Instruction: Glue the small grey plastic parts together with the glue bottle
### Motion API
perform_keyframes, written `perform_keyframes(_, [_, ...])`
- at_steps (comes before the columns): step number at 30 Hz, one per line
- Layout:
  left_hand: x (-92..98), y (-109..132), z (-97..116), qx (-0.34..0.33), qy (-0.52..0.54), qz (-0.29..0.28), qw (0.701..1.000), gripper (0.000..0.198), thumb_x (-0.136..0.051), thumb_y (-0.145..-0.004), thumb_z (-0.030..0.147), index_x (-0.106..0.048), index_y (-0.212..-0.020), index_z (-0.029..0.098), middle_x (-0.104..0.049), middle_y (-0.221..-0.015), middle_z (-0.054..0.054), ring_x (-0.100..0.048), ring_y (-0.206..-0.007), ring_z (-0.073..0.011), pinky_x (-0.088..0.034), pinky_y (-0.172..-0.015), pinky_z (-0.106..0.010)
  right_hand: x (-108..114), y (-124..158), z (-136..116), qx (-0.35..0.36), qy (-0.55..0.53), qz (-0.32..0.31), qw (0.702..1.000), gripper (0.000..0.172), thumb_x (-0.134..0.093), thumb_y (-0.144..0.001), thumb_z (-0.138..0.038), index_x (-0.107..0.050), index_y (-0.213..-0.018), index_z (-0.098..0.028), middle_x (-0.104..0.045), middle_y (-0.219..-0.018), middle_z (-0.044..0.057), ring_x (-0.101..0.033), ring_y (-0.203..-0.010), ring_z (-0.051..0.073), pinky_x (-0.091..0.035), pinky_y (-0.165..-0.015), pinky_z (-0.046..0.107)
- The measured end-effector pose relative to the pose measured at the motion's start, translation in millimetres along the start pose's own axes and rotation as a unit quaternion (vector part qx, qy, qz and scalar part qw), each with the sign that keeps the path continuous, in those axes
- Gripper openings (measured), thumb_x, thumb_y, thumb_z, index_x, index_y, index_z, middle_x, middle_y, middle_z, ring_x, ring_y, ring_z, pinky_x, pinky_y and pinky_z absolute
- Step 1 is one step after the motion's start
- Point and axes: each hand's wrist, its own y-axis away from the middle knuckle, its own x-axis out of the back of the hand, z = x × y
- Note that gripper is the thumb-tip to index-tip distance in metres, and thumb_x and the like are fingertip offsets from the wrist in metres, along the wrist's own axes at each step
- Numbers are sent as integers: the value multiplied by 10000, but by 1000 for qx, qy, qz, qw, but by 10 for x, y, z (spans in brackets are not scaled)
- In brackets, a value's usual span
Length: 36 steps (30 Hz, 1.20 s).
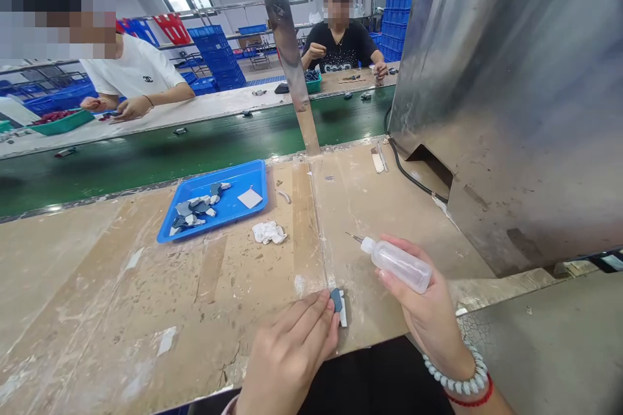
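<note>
Head view: left fingers (318, 314) pinch small part (336, 299); right hand (428, 311) grips bottle (400, 264); blue tray (243, 176), crumpled wipe (268, 232) beyond.

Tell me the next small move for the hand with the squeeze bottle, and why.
Probably swing the needle tip down toward the small dark piece. The right hand holds the squeeze bottle off to the side, its tip pointing away, while the left hand already pins that piece on the bench.

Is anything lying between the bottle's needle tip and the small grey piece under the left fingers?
Nothing visible: only bare worktop lies between the bottle in the right hand and the grey piece under the left hand.
</note>
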Motion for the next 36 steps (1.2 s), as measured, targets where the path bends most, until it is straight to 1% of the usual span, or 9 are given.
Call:
perform_keyframes(2, [-18, -1, -7, 21, 24, 9, 999, 144, -574, -960, 75, -695, -913, 136, -797, -929, -47, -776, -862, -203, -653, -775, -304, 4, 14, 3, -13, -25, -10, 1000, 393, -866, -740, -275, -703, -1097, -268, -747, -1141, 30, -708, -845, 125, -585, -745, 213])
perform_keyframes(4, [-28, -7, -18, 38, 48, 12, 998, 136, -591, -954, 88, -696, -901, 156, -794, -900, -31, -774, -847, -190, -646, -784, -289, 7, 27, 15, -15, -49, -8, 999, 295, -843, -762, -323, -705, -1003, -227, -761, -905, 18, -610, -558, 82, -518, -530, 195])
perform_keyframes(6, [-37, -11, -35, 49, 69, 17, 996, 137, -599, -953, 98, -698, -888, 167, -789, -875, -25, -769, -830, -176, -636, -789, -272, 8, 33, 31, -14, -56, -1, 998, 257, -822, -773, -369, -688, -908, -195, -724, -740, 1, -504, -430, 57, -422, -423, 187])
perform_keyframes(9, [-58, -2, -75, 67, 106, 26, 992, 136, -611, -946, 92, -704, -883, 168, -778, -865, -35, -757, -832, -163, -614, -789, -248, 5, 29, 42, -15, -43, -3, 999, 290, -822, -757, -398, -664, -860, -177, -701, -667, 1, -487, -394, 62, -386, -384, 188])
perform_keyframes(16, [-96, 13, -159, 162, 235, -8, 958, 125, -642, -931, 112, -720, -863, 181, -748, -822, -26, -723, -816, -146, -562, -768, -230, -20, 55, 14, -17, 8, -49, 999, 323, -839, -741, -423, -664, -862, -180, -691, -602, -6, -567, -406, 93, -463, -416, 190])
perform_keyframes(20, [-97, 1, -164, 184, 241, -14, 953, 152, -632, -940, 131, -718, -829, 191, -739, -778, -4, -714, -780, -136, -546, -724, -221, -39, 78, 2, -6, 30, -51, 998, 304, -826, -765, -417, -667, -889, -190, -698, -621, -7, -606, -451, 102, -494, -449, 187])
perform_keyframes(26, [-94, 15, -151, 207, 245, -23, 947, 153, -636, -943, 160, -743, -841, 198, -755, -823, -16, -719, -808, -150, -544, -734, -238, -41, 83, 34, -11, 50, -71, 996, 332, -839, -753, -422, -664, -902, -183, -695, -615, -5, -613, -465, 100, -503, -472, 182])
perform_keyframes(31, [-88, 14, -148, 219, 248, -28, 943, 173, -630, -947, 174, -740, -815, 195, -760, -820, -22, -723, -811, -164, -546, -745, -254, -33, 97, 63, -19, 49, -89, 995, 347, -844, -750, -423, -669, -926, -181, -725, -704, 20, -631, -505, 101, -518, -495, 188])
perform_keyframes(36, [-84, 3, -149, 236, 253, -36, 938, 201, -622, -949, 188, -732, -782, 195, -756, -799, -22, -719, -791, -168, -539, -730, -262, -23, 108, 63, -20, 51, -91, 994, 355, -847, -746, -429, -678, -934, -180, -691, -651, -2, -623, -502, 105, -520, -491, 193])
